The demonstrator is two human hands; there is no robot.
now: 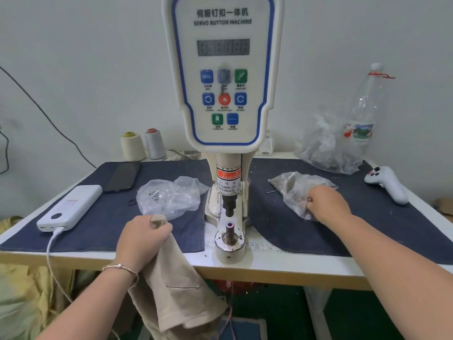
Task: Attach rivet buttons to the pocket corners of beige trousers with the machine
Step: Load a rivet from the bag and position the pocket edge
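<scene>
Here the left hand is clenched around a bunched part of the beige trousers, just left of the machine. The rest of the trousers hangs down over the front edge of the table. The right hand reaches into a clear bag on the right side, fingers curled and pinching something small at the bag; what it is I cannot tell. Another bag with rivets lies left of the machine on the dark cloth.
</scene>
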